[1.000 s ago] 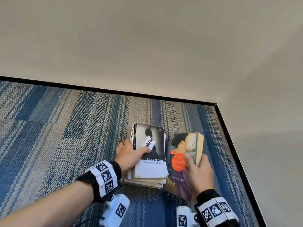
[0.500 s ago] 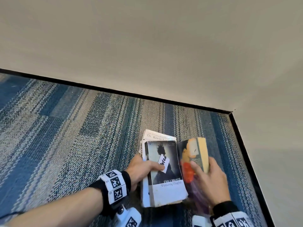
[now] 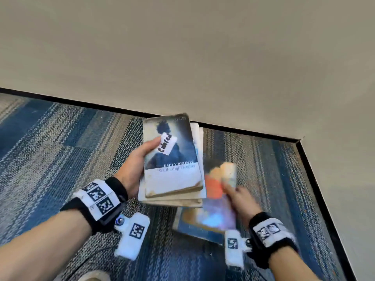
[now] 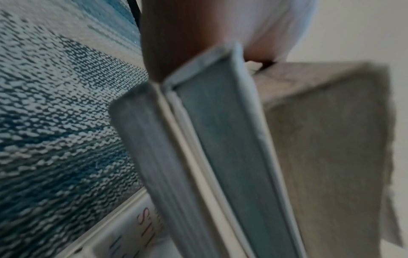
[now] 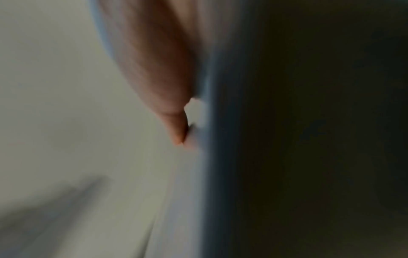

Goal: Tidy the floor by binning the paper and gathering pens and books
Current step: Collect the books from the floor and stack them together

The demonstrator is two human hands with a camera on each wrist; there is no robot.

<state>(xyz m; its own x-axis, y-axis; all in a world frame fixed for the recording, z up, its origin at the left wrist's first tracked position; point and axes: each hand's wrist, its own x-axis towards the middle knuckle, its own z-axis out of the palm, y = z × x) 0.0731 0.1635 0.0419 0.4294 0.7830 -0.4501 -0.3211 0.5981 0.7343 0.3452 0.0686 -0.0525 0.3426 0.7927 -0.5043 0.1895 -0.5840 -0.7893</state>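
My left hand (image 3: 140, 165) grips a stack of worn paperbacks (image 3: 172, 159) lifted off the carpet, thumb on the top cover, which reads Emily Brontë, Wuthering Heights. In the left wrist view the stack's page edges (image 4: 220, 157) fill the frame, blurred. My right hand (image 3: 239, 197) holds a blurred book with an orange circle on its cover (image 3: 217, 191), thumb on top, just right of and below the stack. A blue book (image 3: 194, 224) shows beneath it; whether it lies on the floor I cannot tell. The right wrist view is blurred: a thumb (image 5: 167, 87) against a dark cover.
Blue and grey striped carpet (image 3: 60, 149) runs to a black skirting strip (image 3: 324, 199) in a corner of beige walls (image 3: 182, 47). A book with red lettering (image 4: 137, 232) lies on the carpet below the stack in the left wrist view.
My left hand has lifted the stack of paperbacks off the carpet and up toward the wall. My right hand has raised the orange-circle book, which moves fast and blurs.
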